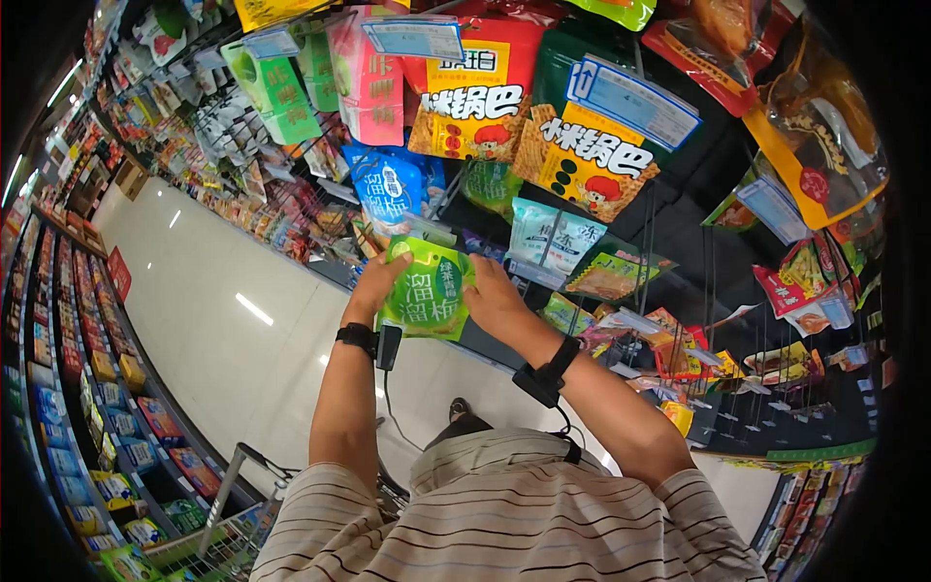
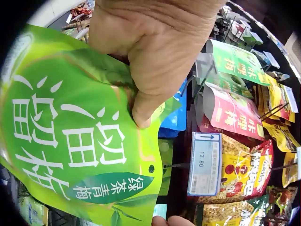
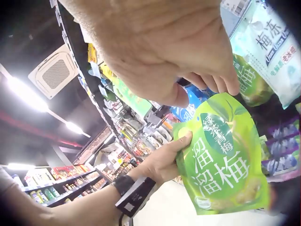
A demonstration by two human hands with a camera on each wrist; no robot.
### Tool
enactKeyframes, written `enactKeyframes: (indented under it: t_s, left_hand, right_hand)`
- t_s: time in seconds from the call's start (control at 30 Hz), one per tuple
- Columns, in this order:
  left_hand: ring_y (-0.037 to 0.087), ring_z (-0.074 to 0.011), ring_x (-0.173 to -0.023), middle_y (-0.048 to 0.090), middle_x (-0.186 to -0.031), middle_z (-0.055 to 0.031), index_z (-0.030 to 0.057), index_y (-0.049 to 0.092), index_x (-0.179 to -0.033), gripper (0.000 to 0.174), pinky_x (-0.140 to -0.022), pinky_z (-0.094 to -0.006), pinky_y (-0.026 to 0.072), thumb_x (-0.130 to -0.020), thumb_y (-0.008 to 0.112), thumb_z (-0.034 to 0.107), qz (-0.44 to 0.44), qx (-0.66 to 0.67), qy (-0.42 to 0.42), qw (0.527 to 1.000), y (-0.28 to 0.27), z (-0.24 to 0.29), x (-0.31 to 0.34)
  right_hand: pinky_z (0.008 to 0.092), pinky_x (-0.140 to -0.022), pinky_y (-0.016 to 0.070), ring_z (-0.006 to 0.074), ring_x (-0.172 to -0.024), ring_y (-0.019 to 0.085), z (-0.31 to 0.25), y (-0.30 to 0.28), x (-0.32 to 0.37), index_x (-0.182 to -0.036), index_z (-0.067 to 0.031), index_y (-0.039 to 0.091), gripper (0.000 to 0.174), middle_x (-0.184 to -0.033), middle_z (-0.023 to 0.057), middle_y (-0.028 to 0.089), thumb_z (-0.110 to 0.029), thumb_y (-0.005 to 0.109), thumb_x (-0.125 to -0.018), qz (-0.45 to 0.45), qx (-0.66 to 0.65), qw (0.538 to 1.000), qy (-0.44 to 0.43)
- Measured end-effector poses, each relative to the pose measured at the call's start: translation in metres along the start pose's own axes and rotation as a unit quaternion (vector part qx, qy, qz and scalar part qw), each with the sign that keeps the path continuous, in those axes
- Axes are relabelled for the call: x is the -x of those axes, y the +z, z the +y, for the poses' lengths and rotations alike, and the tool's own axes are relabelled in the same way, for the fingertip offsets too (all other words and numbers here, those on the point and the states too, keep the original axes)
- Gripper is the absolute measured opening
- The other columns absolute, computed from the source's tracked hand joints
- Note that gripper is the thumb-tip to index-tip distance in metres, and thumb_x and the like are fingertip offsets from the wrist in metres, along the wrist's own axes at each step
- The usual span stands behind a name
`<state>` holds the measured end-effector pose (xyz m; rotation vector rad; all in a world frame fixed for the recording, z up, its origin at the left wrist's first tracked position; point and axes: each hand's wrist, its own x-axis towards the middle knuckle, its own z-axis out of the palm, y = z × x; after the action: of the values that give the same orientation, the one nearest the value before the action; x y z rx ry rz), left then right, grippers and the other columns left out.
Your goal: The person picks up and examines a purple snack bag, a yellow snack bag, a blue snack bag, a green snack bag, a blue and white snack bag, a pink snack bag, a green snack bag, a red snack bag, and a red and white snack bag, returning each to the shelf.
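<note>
A green bag of dried plums (image 1: 423,291) with white Chinese lettering is held upright in front of the shelves. My left hand (image 1: 377,287) grips its left side, the thumb (image 2: 146,110) pressed on the front and the other fingers hidden behind. At the bag's right edge is my right hand (image 1: 499,304). In the right wrist view, its thumb and loosely bent fingers (image 3: 214,82) hover just over the upper edge of the green bag (image 3: 221,160), not closed round it. A punched hang hole shows near the bag's top in the left wrist view.
Hooks of snack packets surround the hands: a blue bag (image 1: 383,184), rice-crust bags (image 1: 592,160), a pale packet (image 1: 555,238) and pink pouches (image 1: 367,78). Price tags (image 1: 635,102) stick out from the hooks. A wire cart (image 1: 228,514) stands at lower left, beside the tiled aisle (image 1: 233,262).
</note>
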<state>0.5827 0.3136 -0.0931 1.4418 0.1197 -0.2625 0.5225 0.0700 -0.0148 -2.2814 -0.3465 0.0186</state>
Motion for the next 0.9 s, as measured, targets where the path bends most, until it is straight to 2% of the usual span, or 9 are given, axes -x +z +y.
enactKeyframes:
  t_s: [0.03, 0.13, 0.23, 0.33, 0.43, 0.53, 0.63, 0.73, 0.9]
  left_hand:
    - [0.065, -0.0142, -0.089, 0.069, -0.104, -0.0059, -0.0001, 0.065, -0.118, 0.034, -0.08, -0.0296, 0.0518, -0.094, 0.066, 0.024, -0.001, -0.016, 0.016, 1.0, 0.001, 0.009, -0.003]
    - [0.064, -0.0135, -0.091, 0.069, -0.105, -0.0045, 0.0022, 0.065, -0.117, 0.032, -0.082, -0.0295, 0.0513, -0.095, 0.066, 0.025, -0.044, 0.015, -0.035, 0.998, -0.002, 0.035, -0.015]
    - [0.064, -0.0127, -0.09, 0.069, -0.104, -0.0026, 0.004, 0.065, -0.116, 0.03, -0.082, -0.0285, 0.051, -0.095, 0.065, 0.026, -0.061, 0.014, 0.001, 0.998, -0.005, 0.045, -0.032]
    - [0.064, -0.0121, -0.09, 0.069, -0.104, -0.002, 0.0047, 0.065, -0.117, 0.03, -0.083, -0.0281, 0.0507, -0.095, 0.064, 0.024, -0.065, 0.006, 0.009, 0.998, -0.01, 0.049, -0.043]
    - [0.064, -0.0116, -0.091, 0.069, -0.104, -0.0015, 0.0049, 0.066, -0.118, 0.028, -0.083, -0.028, 0.0504, -0.095, 0.063, 0.022, -0.073, -0.004, 0.018, 0.997, -0.012, 0.048, -0.048]
    - [0.064, -0.0114, -0.091, 0.069, -0.103, -0.0011, 0.005, 0.066, -0.117, 0.027, -0.083, -0.028, 0.0504, -0.095, 0.063, 0.021, -0.092, 0.012, 0.03, 0.995, -0.013, 0.05, -0.05]
    - [0.064, -0.0111, -0.09, 0.069, -0.103, -0.0009, 0.0048, 0.066, -0.117, 0.027, -0.083, -0.0277, 0.0503, -0.095, 0.063, 0.02, -0.085, 0.031, 0.044, 0.995, -0.01, 0.052, -0.051]
    - [0.063, -0.0108, -0.09, 0.069, -0.102, -0.0009, 0.0046, 0.067, -0.116, 0.027, -0.082, -0.0275, 0.0502, -0.095, 0.064, 0.023, -0.078, 0.038, 0.046, 0.995, -0.003, 0.051, -0.057]
    - [0.063, -0.0109, -0.088, 0.069, -0.101, -0.0008, 0.0046, 0.067, -0.114, 0.031, -0.081, -0.0271, 0.0499, -0.094, 0.067, 0.029, -0.062, 0.053, 0.035, 0.996, 0.004, 0.048, -0.063]
  right_hand:
    - [0.0438, -0.109, 0.0369, 0.0433, -0.129, 0.045, 0.003, 0.004, -0.002, -0.138, 0.0077, 0.04, 0.052, -0.134, 0.0298, 0.049, -0.011, 0.053, -0.09, 0.014, -0.009, 1.0, 0.002]
    - [0.0439, -0.109, 0.0372, 0.0434, -0.128, 0.046, -0.004, -0.008, -0.01, -0.136, 0.0083, 0.041, 0.05, -0.133, 0.0302, 0.049, -0.009, 0.051, -0.09, 0.062, -0.041, 0.997, 0.017]
    - [0.0464, -0.1, 0.043, 0.0465, -0.114, 0.051, -0.012, -0.013, -0.02, -0.132, 0.0099, 0.044, 0.047, -0.122, 0.0312, 0.051, -0.002, 0.049, -0.086, 0.111, -0.056, 0.991, -0.046]
    - [0.0467, -0.098, 0.0435, 0.0456, -0.111, 0.053, -0.024, -0.025, -0.032, -0.13, 0.0103, 0.045, 0.045, -0.118, 0.0308, 0.053, -0.001, 0.049, -0.087, 0.106, -0.057, 0.991, -0.063]
    - [0.0472, -0.095, 0.0453, 0.0448, -0.105, 0.056, -0.029, -0.035, -0.042, -0.123, 0.0102, 0.05, 0.037, -0.111, 0.0297, 0.057, -0.001, 0.048, -0.087, 0.074, 0.018, 0.995, -0.067]
    - [0.0474, -0.087, 0.0496, 0.0447, -0.097, 0.061, -0.032, -0.043, -0.054, -0.114, 0.0093, 0.055, 0.03, -0.105, 0.028, 0.061, -0.001, 0.048, -0.087, -0.001, 0.097, 0.994, -0.049]
    - [0.0492, -0.083, 0.0499, 0.0449, -0.098, 0.062, -0.044, -0.052, -0.066, -0.114, 0.0055, 0.053, 0.027, -0.108, 0.0289, 0.063, -0.008, 0.053, -0.09, -0.067, 0.18, 0.981, -0.013]
    - [0.0471, -0.076, 0.0542, 0.0397, -0.092, 0.067, -0.057, -0.056, -0.08, -0.104, 0.0048, 0.059, 0.022, -0.094, 0.0235, 0.068, -0.002, 0.052, -0.085, -0.06, 0.231, 0.971, 0.013]
    - [0.0472, -0.077, 0.0541, 0.0374, -0.094, 0.067, -0.046, -0.052, -0.094, -0.102, -0.0002, 0.063, 0.02, -0.094, 0.0203, 0.07, -0.002, 0.055, -0.084, -0.079, 0.259, 0.962, 0.027]
